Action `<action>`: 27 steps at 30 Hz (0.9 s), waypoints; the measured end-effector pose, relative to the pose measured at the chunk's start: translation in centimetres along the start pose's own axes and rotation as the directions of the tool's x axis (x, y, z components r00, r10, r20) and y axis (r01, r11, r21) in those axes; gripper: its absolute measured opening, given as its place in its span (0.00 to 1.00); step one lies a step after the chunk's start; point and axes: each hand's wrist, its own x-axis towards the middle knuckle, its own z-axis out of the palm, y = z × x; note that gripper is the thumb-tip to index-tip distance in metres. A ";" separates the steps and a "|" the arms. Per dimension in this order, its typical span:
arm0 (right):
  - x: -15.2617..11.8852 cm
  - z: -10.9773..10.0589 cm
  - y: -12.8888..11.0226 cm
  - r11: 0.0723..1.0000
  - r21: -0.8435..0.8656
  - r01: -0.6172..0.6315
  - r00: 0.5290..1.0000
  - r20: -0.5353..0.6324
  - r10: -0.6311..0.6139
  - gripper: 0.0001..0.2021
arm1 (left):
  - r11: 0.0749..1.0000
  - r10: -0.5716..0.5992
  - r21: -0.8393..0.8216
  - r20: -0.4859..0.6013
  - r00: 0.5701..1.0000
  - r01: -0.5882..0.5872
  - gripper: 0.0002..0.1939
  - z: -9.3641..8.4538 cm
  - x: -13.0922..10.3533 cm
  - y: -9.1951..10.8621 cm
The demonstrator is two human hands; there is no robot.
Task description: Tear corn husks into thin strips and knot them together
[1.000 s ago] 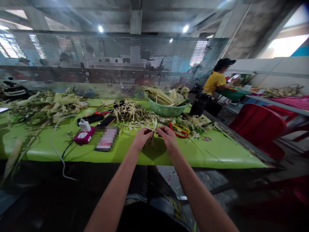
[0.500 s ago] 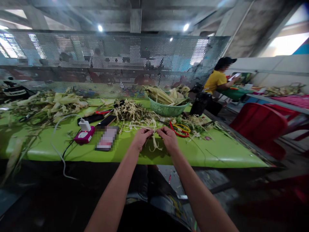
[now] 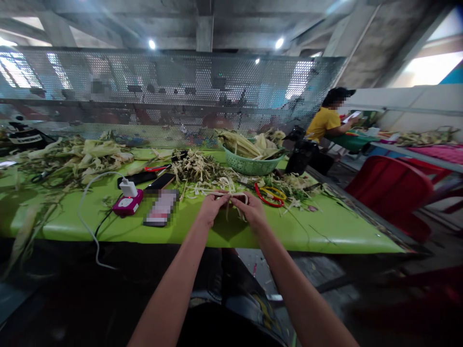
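Between my two hands are pale corn husk strips, crossing and looping where the fingertips meet above the green table. My left hand pinches the strips from the left. My right hand is closed on them from the right, with one strip curving over its fingers and loose ends hanging below. Just right of that hand lie scissors with red and yellow handles. A heap of knotted husk pieces rests beyond my left hand. The exact crossing of the strips is partly hidden by my fingers.
A green basket of dried husks stands behind. To the left lie a phone, a purple power adapter with a white cable, and a husk pile. A perforated metal screen backs the table. A person in yellow sits right, near red chairs.
The strip ends that hung between my hands have shifted; one strip now loops over my right fingers. My hands have drawn slightly closer together. The view has dipped very slightly.
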 end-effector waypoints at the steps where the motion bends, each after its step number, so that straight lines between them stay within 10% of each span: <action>1: 0.0 0.0 0.1 1.000 -0.009 0.000 1.000 0.012 0.000 0.14 | 1.000 -0.004 0.005 0.000 1.000 0.004 0.21 0.0 0.0 0.0; 18: -0.6 -0.7 -0.5 0.915 0.283 -0.287 0.953 0.176 0.245 0.14 | 0.999 0.002 0.032 0.159 0.987 -0.007 0.17 -0.2 -0.4 0.9; 27: -0.3 -0.1 0.2 0.999 0.028 -0.036 0.999 0.006 0.036 0.15 | 0.977 0.059 0.198 0.114 0.992 -0.081 0.16 0.0 -0.2 0.5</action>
